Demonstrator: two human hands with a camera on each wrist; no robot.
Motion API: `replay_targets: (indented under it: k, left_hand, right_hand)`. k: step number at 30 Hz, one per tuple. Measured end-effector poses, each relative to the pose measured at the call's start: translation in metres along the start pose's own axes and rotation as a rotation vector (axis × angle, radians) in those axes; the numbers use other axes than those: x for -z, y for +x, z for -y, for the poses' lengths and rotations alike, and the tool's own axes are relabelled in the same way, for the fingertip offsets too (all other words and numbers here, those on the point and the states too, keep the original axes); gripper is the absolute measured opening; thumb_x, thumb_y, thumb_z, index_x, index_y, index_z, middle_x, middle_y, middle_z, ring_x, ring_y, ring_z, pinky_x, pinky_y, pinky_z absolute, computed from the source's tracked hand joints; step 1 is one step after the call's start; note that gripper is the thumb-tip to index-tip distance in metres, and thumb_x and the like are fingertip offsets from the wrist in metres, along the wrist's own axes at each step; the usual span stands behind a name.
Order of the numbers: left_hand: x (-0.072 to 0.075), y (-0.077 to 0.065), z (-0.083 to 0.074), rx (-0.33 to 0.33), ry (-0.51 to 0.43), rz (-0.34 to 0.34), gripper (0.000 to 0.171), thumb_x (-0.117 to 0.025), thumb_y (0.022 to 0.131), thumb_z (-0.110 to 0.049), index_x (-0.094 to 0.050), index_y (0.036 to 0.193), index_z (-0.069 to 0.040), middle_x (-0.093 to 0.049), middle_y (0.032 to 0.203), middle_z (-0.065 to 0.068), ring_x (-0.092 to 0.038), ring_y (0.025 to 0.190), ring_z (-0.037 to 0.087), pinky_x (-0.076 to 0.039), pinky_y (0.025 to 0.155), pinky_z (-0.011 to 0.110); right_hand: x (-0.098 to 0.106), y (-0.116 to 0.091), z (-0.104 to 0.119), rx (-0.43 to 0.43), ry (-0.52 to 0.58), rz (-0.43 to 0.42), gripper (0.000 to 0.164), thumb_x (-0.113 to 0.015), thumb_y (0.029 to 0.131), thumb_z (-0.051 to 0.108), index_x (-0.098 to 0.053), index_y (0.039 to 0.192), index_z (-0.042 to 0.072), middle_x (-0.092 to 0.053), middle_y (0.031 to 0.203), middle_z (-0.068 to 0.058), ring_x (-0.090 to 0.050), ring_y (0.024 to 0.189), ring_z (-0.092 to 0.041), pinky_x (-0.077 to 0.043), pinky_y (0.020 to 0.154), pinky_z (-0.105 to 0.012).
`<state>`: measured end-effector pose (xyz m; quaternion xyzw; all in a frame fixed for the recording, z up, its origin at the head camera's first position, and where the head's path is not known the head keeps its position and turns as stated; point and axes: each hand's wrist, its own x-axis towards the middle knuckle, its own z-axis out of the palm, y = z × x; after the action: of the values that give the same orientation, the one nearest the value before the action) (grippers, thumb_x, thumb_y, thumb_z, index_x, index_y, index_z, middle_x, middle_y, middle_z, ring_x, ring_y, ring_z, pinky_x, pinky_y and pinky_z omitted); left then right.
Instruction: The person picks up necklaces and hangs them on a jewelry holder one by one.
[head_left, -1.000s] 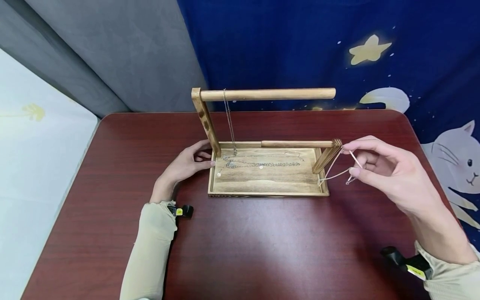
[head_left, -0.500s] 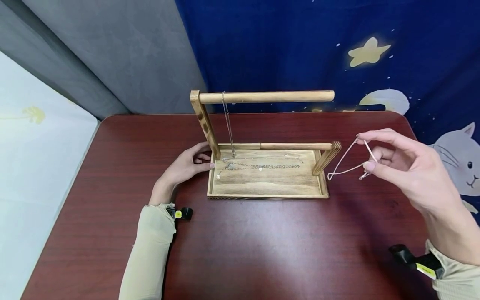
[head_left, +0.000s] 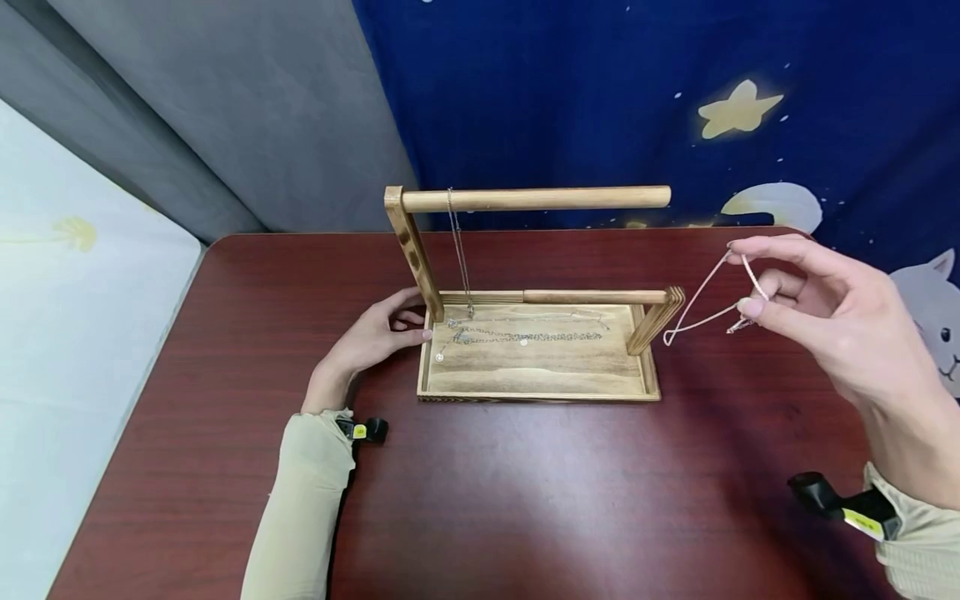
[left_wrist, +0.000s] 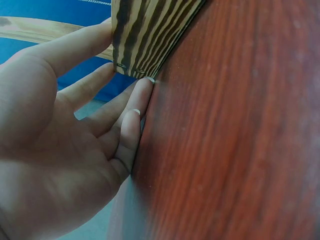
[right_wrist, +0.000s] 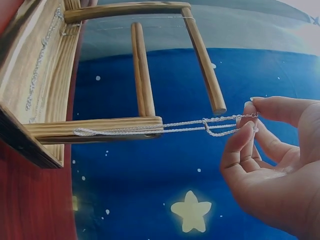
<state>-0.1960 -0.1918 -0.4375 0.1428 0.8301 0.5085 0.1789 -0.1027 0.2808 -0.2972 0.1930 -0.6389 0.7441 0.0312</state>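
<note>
A wooden jewelry stand (head_left: 540, 385) has a shallow tray base, a tall bar and a low bar. My left hand (head_left: 375, 337) grips its left end, thumb and fingertips at the edges of the striped end (left_wrist: 142, 37) in the left wrist view. To the right of the stand, my right hand (head_left: 832, 308) pinches a thin silver necklace (head_left: 701, 323) between thumb and index finger. Its loop spreads toward the low bar's post (head_left: 654, 323) and overlaps that post in the right wrist view. Another necklace (head_left: 459, 250) hangs from the tall bar (head_left: 536, 199) near its left end.
Inside the tray lie tangled silver chains (head_left: 540, 337), with small round pendants (head_left: 439, 357) among them. The stand is on a dark red wooden table (head_left: 525, 500). Behind the table hang a grey curtain (head_left: 300, 108) and a blue curtain (head_left: 570, 92) with stars.
My right hand has moved right and slightly up with the necklace, drawing its loop away from the tray's right end. My left hand stays at the stand.
</note>
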Motion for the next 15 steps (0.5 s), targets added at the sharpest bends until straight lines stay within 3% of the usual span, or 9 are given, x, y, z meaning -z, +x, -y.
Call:
replay_targets:
  k: [9,15]
  left_hand:
    - [0.0,0.0,0.002,-0.01,-0.003,-0.01,0.072,-0.075,0.089,-0.008,-0.039,0.151,-0.006,-0.05,0.144,0.013,-0.057,0.113,0.029,-0.047,0.089,0.029]
    - [0.001,-0.001,0.0,0.008,0.01,-0.002,0.07,-0.074,0.09,-0.011,-0.04,0.151,-0.01,-0.05,0.145,0.01,-0.056,0.115,0.029,-0.047,0.091,0.034]
  right_hand:
    - [-0.002,0.013,0.006,-0.006,-0.047,-0.025,0.055,-0.051,0.076,-0.037,-0.047,0.13,-0.024,-0.06,0.122,-0.023,-0.059,0.073,-0.021,-0.054,0.065,-0.023]
    - [0.0,0.021,0.004,0.019,0.008,-0.009,0.058,-0.049,0.075,-0.039,-0.047,0.131,-0.023,-0.06,0.123,-0.024,-0.059,0.072,-0.022,-0.055,0.065,-0.025]
